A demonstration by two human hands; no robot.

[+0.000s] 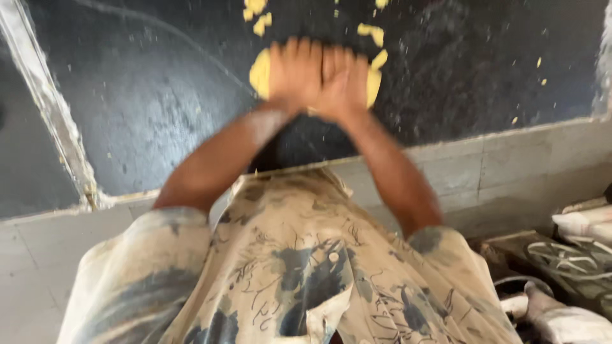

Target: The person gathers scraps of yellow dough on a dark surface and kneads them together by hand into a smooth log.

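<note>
The flat yellow dough disc (260, 73) lies on the black stone worktop (146, 108) under your left hand (296, 76) and right hand (344, 83), both spread flat, pressing; next, press evenly.

A dark, speckled stone desk (146, 108) fills the far part of the scene, dusted with pale flecks. A whitish seam (48, 102) runs down its left side. Nearer, pale grey tiles (510, 172) face its front edge. At the near right, white sacks (586, 223) lie beside a dark metal grate (567, 258). Soft daylight falls evenly.
</note>
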